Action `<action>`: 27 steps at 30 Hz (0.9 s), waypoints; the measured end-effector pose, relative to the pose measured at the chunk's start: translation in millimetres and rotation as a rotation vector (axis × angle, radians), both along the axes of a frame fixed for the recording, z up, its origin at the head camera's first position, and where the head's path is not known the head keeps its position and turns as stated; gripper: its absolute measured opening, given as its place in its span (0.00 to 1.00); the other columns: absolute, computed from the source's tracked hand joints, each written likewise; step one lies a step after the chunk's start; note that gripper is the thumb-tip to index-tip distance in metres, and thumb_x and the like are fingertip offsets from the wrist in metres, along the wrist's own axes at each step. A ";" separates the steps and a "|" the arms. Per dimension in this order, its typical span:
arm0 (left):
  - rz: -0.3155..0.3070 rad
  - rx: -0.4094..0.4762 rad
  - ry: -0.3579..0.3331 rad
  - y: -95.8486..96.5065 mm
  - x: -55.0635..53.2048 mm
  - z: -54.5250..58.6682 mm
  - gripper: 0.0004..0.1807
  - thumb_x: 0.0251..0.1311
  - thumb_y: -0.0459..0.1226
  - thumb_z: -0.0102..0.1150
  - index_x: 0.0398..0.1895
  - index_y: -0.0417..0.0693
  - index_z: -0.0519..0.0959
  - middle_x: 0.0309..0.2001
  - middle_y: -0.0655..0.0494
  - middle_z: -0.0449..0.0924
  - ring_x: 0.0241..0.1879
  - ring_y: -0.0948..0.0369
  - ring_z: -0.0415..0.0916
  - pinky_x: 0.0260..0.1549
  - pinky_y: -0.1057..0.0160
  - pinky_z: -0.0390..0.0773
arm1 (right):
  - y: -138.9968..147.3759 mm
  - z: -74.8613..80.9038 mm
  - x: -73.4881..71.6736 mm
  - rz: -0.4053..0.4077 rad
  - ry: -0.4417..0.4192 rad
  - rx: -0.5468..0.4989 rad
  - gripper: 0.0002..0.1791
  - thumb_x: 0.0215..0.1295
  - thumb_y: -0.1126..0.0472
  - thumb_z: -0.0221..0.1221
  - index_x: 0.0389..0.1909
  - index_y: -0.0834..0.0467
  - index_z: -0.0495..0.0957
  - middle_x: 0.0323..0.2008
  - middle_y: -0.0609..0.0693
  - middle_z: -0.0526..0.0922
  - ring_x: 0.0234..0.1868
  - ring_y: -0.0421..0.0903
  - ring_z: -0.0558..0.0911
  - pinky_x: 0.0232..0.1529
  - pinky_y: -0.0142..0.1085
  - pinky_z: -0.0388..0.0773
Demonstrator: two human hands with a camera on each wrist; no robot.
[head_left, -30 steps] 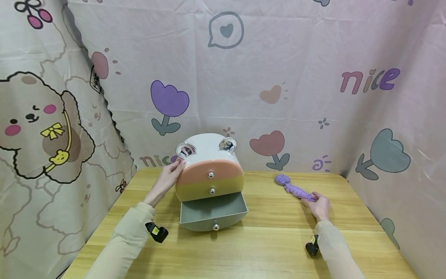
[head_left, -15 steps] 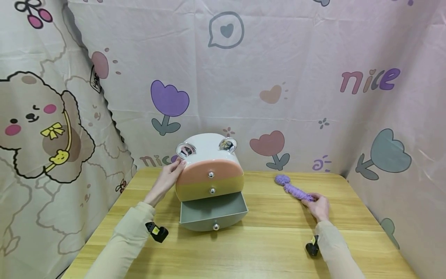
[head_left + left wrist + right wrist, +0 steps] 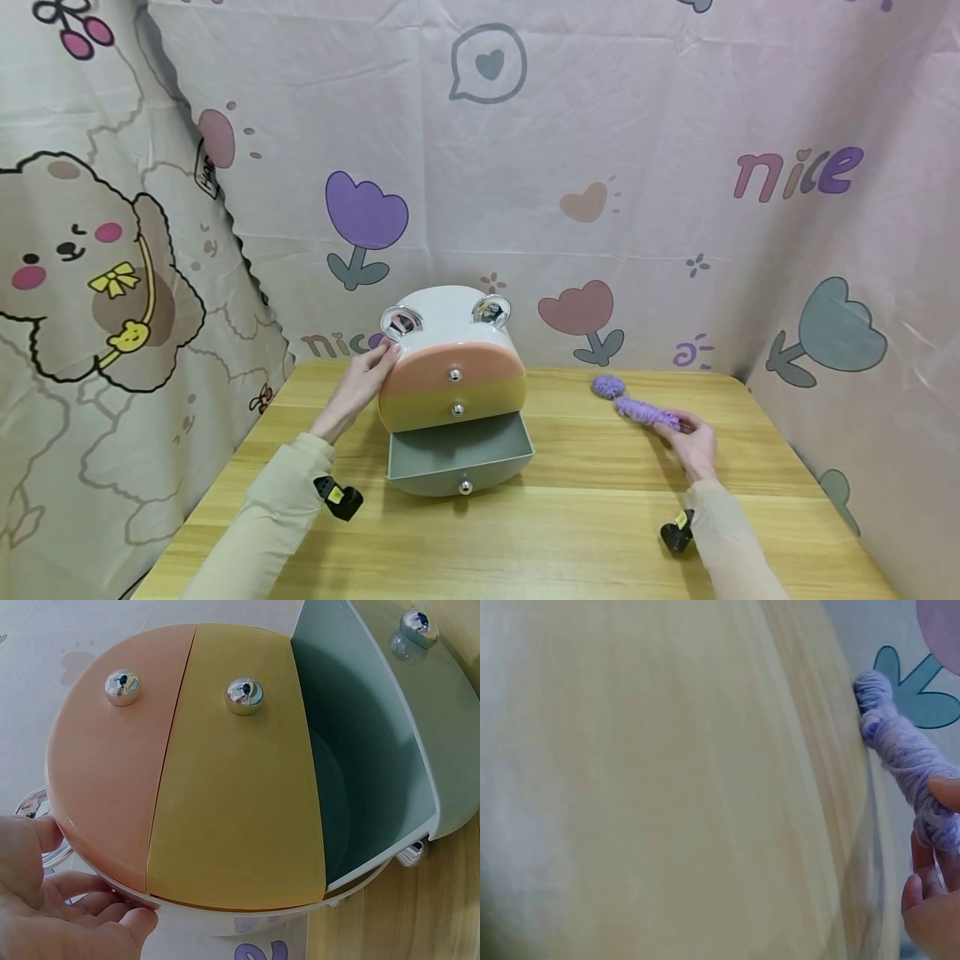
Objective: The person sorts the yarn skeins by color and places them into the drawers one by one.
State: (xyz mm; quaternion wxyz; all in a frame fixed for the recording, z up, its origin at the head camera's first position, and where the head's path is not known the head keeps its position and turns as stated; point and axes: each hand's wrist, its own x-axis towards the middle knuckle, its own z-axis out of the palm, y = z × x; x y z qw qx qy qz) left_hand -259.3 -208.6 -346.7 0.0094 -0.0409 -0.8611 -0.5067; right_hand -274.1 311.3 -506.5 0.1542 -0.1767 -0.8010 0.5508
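Observation:
A small drawer box with a white top, silver ring ears and orange and yellow drawer fronts stands on the table. Its bottom green drawer is pulled out, and no contents show in it. My left hand holds the box's left side below one ear; in the left wrist view the fingers bend against the edge. To the right lies a purple yarn skein with a rounded knob at its far end. My right hand pinches the near end between thumb and fingers.
The box and yarn are on a light wooden table. A printed curtain hangs behind the table and at both sides. Round silver knobs stick out from the drawer fronts.
My right hand has shifted slightly right and away from me, drawing the yarn's near end along, while its knob end stays put. The left hand and box look unmoved.

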 end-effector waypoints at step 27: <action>0.007 0.000 0.012 1.8 -0.3 -0.5 0.37 0.78 0.53 0.40 0.78 0.35 0.52 0.80 0.44 0.47 0.81 0.44 0.43 0.80 0.46 0.49 | -11.8 35.9 11.9 0.173 0.118 -0.372 0.15 0.58 0.66 0.72 0.45 0.50 0.85 0.36 0.31 0.83 0.40 0.31 0.80 0.45 0.21 0.80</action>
